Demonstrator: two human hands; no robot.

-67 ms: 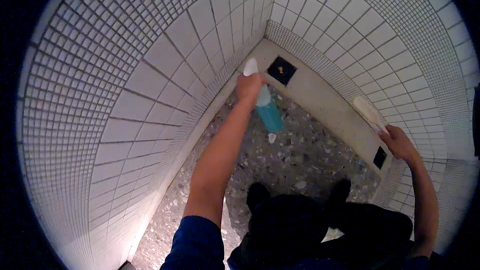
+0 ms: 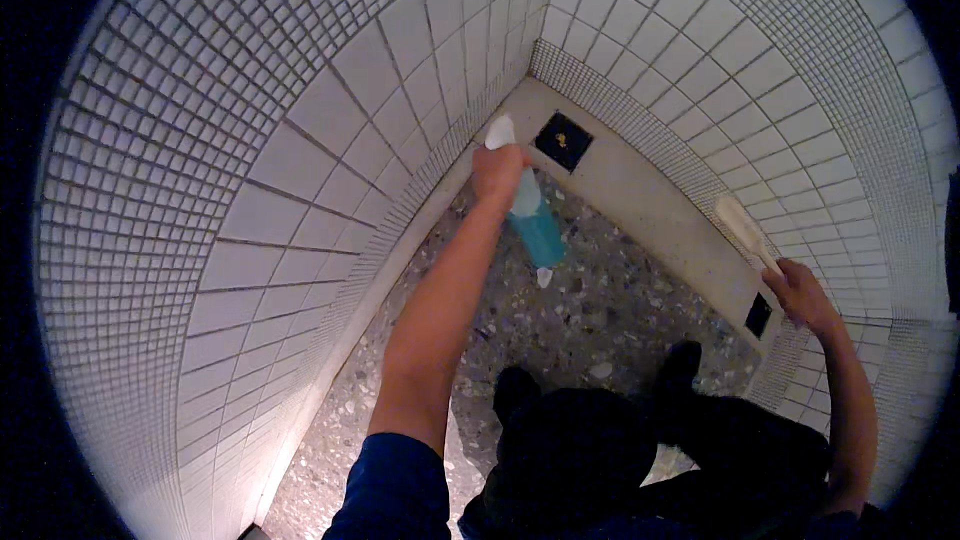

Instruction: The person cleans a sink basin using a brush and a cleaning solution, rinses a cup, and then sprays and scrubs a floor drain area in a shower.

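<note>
Curving up along the far left, a wall [image 2: 300, 160] of large white tiles, edged lower down with bands of small mosaic tile and lit brightly near its base; meeting a speckled terrazzo floor [image 2: 590, 310] along a pale border strip. Reaching forward from a blue sleeve [image 2: 395, 490], the left hand [image 2: 498, 175], fingers wrapping closed around the neck of a spray bottle [image 2: 533, 225] with a white head and blue liquid inside, holding it tilted, base hanging down over the floor near the corner. Sitting just beyond that bottle, in the pale ledge [image 2: 640, 200] running along the back wall, a dark square drain cover [image 2: 563, 141]. Showing lower in the middle, dark trousers and two dark shoes [image 2: 515, 390] planted on the terrazzo. Stretching out on the right, the right hand [image 2: 800, 295], curling shut on the handle of a white brush [image 2: 745, 230], its long head lying against the ledge, just beside a second small dark square opening [image 2: 758, 315] at the ledge's lower end
</note>
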